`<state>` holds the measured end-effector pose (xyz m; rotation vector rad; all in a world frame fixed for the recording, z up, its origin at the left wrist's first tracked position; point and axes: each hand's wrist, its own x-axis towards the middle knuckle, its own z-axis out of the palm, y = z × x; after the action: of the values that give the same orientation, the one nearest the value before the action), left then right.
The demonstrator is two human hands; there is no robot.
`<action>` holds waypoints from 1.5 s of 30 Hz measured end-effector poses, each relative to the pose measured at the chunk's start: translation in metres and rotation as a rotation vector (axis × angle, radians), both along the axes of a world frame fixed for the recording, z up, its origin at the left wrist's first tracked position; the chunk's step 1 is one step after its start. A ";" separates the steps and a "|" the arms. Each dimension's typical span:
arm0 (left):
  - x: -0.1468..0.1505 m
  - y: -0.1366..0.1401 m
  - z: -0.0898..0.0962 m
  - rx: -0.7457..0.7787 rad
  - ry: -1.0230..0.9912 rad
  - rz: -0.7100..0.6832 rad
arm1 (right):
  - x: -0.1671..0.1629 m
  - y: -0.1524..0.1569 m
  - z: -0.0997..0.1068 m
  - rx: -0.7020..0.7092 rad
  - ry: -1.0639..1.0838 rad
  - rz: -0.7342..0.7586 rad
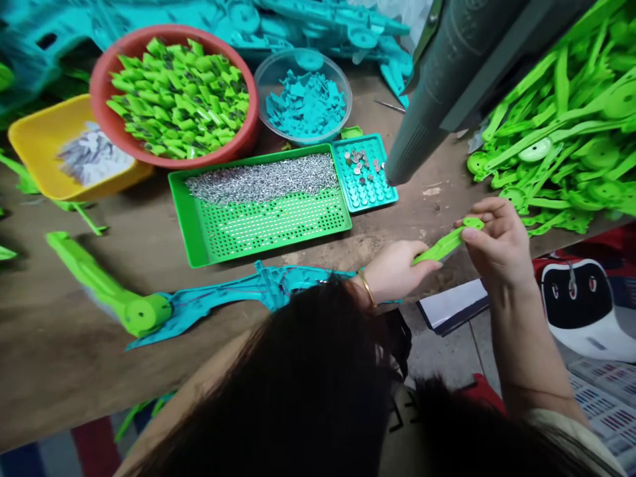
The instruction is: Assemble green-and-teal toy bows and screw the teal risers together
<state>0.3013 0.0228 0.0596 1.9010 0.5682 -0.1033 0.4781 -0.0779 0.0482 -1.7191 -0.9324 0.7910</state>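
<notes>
Okay, left hand point(397, 273) and right hand point(501, 238) each pinch one end of the green strip point(446, 245), fingers closed on it, near the table point(54, 358) edge. Probably best: light, steady grip, no twisting, clear of the grey tube point(432, 119).

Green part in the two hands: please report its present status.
Left hand, right hand: each gripping one end. Green part: held between them. Grey device: beyond, not touching.
</notes>
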 end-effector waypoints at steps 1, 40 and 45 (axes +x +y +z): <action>0.000 0.000 -0.002 -0.023 -0.035 0.034 | -0.002 0.000 -0.001 0.000 0.017 0.041; -0.020 -0.003 -0.008 0.101 -0.100 0.031 | -0.041 -0.003 -0.032 0.060 0.185 0.153; -0.042 0.007 -0.006 0.193 0.061 -0.233 | -0.043 -0.006 -0.028 0.173 0.234 0.107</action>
<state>0.2593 0.0301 0.0535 2.1537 0.4063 -0.2661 0.4350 -0.0838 0.0206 -1.4030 -0.9097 0.9317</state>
